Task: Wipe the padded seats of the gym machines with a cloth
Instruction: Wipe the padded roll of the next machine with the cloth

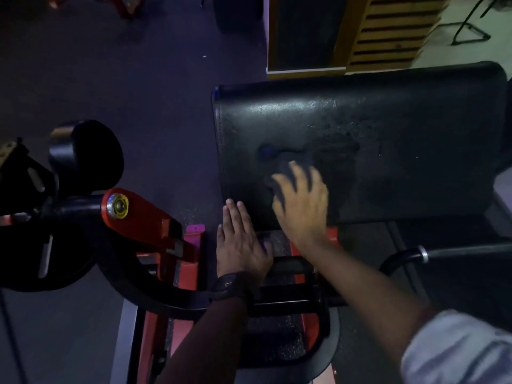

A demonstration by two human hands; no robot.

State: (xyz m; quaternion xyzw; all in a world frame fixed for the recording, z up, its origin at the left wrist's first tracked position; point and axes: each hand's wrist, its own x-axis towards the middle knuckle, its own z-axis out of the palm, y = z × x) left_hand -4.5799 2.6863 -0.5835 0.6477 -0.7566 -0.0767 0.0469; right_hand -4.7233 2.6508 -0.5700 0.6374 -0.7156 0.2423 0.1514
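Both your hands lie flat with fingers extended: your left hand [240, 245] rests at the near left edge of the black padded seat [388, 120], while your motion-blurred right hand [303, 203] presses a dark cloth [277, 168] onto that seat's near-left surface

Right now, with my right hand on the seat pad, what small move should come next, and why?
Probably slide the right hand and the dark cloth under its fingers to the right across the pad. They sit near the pad's left end; further right it shows mottled patches and pale specks. The left hand lies flat at the near left corner, clear of that path.
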